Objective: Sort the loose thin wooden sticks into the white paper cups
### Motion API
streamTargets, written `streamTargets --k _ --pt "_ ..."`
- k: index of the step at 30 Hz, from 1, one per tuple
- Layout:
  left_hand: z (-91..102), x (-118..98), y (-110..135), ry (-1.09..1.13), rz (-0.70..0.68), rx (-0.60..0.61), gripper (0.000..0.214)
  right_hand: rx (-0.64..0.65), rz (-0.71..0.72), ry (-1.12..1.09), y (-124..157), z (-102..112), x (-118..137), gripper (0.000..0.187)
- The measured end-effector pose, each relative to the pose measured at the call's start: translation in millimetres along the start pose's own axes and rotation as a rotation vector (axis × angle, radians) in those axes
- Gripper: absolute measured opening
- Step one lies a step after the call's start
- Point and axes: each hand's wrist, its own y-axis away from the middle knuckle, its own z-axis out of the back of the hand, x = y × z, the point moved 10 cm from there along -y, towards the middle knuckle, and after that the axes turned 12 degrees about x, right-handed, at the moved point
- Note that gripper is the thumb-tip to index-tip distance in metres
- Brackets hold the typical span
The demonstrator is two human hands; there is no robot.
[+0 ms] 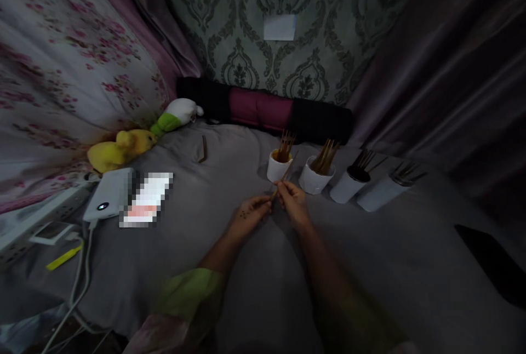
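Setting: grey bed sheet (230, 266) is backed by damask wallpaper and a dark bolster (263, 108).
Left hand (251, 215): fingers are closed on the lower end of a thin stick (282, 180).
Right hand (292, 200): fingers are pinched on the same stick, just above the left.
Stick: held tilted, its tip near the first cup (278, 166).
Cups: four white cups of sticks are set in a row.
Left side: a yellow plush toy (117, 150) is seen.

thin stick (283, 177): pale brown, slender, tilted up toward the right | centre of frame, lower end pinched between both hands, upper end just before the white cup (278, 167) | cup: upright, holds more brown sticks, leftmost of four in a row
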Motion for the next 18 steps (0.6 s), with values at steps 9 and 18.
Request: streamTargets --k 9,18 --pt "-11.5 5.4 -3.6 0.323 0.006 0.122 0.036 0.016 -0.004 0.034 0.0 1.7 5.9 0.04" --pt "-18.0 8.0 -1.8 0.456 0.054 0.206 0.031 0.066 0.02 0.124 -4.4 7.6 6.2 0.037"
